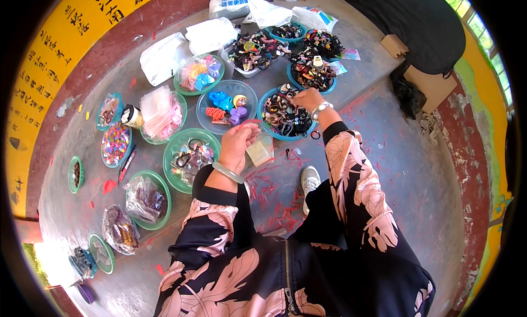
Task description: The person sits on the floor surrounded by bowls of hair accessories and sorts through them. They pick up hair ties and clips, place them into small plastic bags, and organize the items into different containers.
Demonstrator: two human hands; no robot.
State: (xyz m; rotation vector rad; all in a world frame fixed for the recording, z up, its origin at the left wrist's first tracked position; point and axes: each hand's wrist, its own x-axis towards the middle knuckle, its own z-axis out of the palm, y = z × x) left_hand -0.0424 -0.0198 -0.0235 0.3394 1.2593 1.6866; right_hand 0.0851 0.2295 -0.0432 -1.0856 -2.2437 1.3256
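My left hand [240, 144], a pale bangle on its wrist, is closed with its fingertips pinching a small clear plastic bag [260, 152] that has a red edge and something pale beige in it. My right hand [308, 100], wearing a beaded bracelet, reaches over the rim of a blue basket heaped with mostly black hair ties [284, 115]. Its fingers are bent together among the ties; whatever they grip is too small to make out. Between my hands and farther off, a clear bowl [204, 104] holds blue, purple and orange hair ties.
More baskets of hair ties [313, 69] stand behind, with white plastic bags [164, 58] at the far left. A green basket of small packets [170, 166] is beside my left forearm. Red scraps [280, 210] litter the floor around my shoes. A cardboard box [431, 86] stands at the right.
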